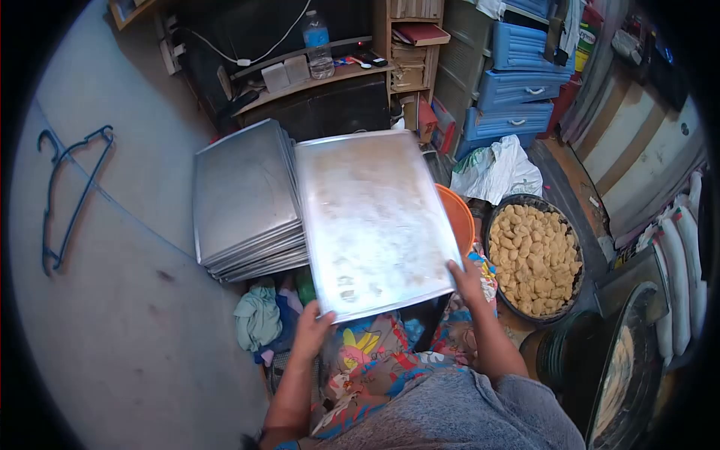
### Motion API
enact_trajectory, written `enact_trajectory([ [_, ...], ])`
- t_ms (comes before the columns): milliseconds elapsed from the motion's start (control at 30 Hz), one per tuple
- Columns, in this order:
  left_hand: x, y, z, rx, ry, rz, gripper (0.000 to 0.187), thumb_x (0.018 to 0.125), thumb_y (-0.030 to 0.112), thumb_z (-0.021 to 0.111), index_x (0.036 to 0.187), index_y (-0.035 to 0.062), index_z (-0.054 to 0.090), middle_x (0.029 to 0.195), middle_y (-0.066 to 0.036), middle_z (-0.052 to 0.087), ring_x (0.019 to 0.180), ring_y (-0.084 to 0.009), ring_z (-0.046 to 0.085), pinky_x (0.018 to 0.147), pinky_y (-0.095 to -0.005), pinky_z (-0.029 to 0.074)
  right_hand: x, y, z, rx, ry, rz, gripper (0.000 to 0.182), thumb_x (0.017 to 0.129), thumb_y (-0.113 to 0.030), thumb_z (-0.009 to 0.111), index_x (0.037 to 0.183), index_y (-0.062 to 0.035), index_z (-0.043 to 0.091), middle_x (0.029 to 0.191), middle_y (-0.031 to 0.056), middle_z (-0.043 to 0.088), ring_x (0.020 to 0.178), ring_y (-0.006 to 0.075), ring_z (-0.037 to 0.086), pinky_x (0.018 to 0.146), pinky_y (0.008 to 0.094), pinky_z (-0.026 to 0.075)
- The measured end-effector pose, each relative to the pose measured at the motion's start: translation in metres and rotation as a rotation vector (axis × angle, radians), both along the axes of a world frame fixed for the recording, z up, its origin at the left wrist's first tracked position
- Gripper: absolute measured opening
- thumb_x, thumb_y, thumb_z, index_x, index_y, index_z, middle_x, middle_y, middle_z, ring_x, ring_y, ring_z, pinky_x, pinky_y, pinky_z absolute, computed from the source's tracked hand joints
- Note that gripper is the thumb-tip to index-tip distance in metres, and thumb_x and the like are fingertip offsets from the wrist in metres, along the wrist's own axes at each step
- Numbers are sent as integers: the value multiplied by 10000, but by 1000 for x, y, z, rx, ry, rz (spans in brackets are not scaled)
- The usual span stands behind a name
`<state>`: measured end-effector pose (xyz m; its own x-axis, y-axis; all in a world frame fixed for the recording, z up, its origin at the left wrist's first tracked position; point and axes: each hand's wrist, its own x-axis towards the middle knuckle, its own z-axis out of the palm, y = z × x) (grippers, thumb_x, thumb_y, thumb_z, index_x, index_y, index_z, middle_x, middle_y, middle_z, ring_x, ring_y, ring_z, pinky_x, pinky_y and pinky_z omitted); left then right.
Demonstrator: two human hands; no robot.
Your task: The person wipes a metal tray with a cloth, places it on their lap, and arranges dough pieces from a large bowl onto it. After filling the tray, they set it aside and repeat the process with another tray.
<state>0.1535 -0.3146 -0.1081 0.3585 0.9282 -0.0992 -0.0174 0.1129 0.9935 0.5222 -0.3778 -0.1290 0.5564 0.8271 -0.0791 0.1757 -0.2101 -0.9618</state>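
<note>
A shiny, stained metal baking tray (379,225) is held out in front of me, tilted, between both hands. My left hand (311,328) grips its near left corner, thumb over the rim. At the near right corner my right hand (466,279) is closed on the edge. Just left of it rises a stack of similar metal trays (244,191), and the held tray overlaps its right side in this view. Behind the held tray, part of an orange tub (457,214) shows.
A round black tub (491,281) filled with pale dough pieces (534,259) stands to the right, near a white plastic bag (499,171). Blue drawers (517,86) are behind. A hanger (75,199) hangs on the left wall. A water bottle (318,49) stands on the shelf.
</note>
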Motion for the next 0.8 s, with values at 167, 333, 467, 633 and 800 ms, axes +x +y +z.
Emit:
enact_trajectory([
  [167,77,25,-44,-98,51,-224,261,859,154,633,1045,-15,562,876,-73,621,677,-119,576,592,-259,473,60,-61,-82,-134,-201,-156,422,868,-330,610,1098,23,613,1062,180,620,1121,241,484,1002,384,325],
  [333,89,59,-70,-113,505,-430,218,812,189,688,869,2,591,732,-48,611,564,-121,556,501,-272,452,76,-71,-120,-9,-206,-208,424,868,-352,600,1085,11,619,1064,181,613,1159,295,424,1042,407,266],
  [467,85,52,-71,-122,484,-391,260,786,235,716,802,4,598,666,-48,598,534,-130,537,494,-287,437,78,-69,-125,-37,-217,-192,422,869,-348,597,1092,11,615,1045,179,619,1122,291,455,1024,395,292],
  [633,84,42,-94,81,528,-267,274,790,242,711,822,-7,603,646,-75,592,566,-155,545,542,-315,435,74,-71,-125,23,-165,-202,431,871,-343,597,1116,11,604,1026,161,634,1085,253,492,1023,382,288],
  [800,89,34,-98,206,503,-109,281,804,244,694,863,-17,608,668,-103,604,600,-178,563,574,-333,440,69,-68,-103,-34,44,-166,382,872,-254,604,1124,33,595,1226,134,416,1112,218,436,979,314,339],
])
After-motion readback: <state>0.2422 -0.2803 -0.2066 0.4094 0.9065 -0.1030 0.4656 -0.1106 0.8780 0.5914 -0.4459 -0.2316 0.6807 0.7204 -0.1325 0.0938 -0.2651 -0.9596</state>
